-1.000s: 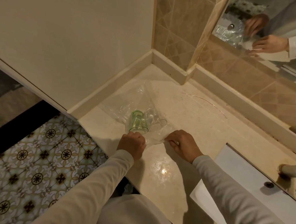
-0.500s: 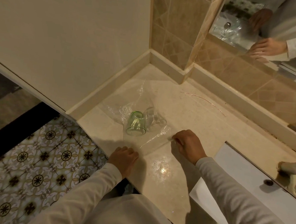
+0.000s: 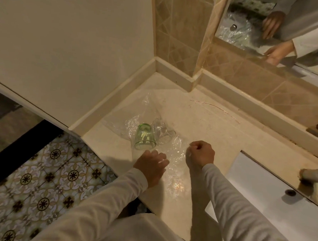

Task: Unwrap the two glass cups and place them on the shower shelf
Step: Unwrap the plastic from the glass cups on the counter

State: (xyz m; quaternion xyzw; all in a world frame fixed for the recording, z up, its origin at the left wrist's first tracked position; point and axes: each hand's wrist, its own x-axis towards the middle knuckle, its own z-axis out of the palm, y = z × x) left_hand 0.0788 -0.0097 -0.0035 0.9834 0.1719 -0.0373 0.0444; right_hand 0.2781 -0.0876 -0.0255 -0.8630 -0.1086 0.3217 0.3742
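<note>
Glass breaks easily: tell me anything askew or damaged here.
The green cup and the clear cup lie on their sides, next to each other on the plastic wrap, not upright. No cracks show. A thin reddish curved mark crosses the counter.

Countertop set in a wall corner, with the floor below to the left and the sink inset at the right; faucet at the sink's far right edge. A plastic wrap lies spread on the countertop's left part. On it two glass cups lie on their sides, touching: left cup, right cup. Left hand and right hand sit at the wrap's near edge. Mirror at far right.
</note>
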